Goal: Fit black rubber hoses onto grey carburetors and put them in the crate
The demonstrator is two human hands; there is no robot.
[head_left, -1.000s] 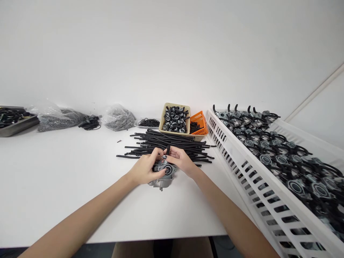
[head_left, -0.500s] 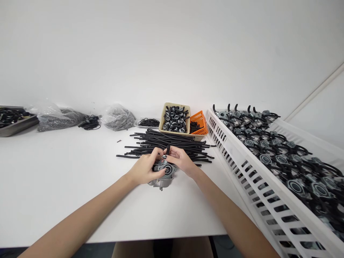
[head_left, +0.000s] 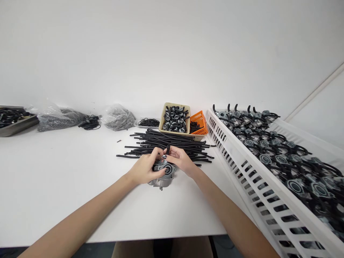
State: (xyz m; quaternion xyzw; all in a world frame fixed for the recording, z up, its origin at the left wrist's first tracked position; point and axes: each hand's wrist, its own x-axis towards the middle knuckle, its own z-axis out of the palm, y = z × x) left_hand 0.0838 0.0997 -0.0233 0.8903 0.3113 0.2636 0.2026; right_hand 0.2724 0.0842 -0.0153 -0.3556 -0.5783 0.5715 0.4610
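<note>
A die-cast aluminium carburetor point(head_left: 161, 178) sits low on the white table, its round port facing up toward me. My left hand point(head_left: 143, 170) wraps around its body and hides much of it. A short black rubber hose point(head_left: 168, 149) stands up from the carburetor between my hands, and my right hand point(head_left: 181, 160) pinches at its base. Behind my hands lies a loose pile of black rubber hoses point(head_left: 166, 142), close to my fingers.
A long white slotted crate point(head_left: 242, 168) of several carburetors with black hoses lies at right. At the back stand a beige basket point(head_left: 174, 119) of small black-and-metal parts, an orange basket point(head_left: 199, 122), bagged grey parts point(head_left: 118, 119) and a metal tray point(head_left: 16, 123).
</note>
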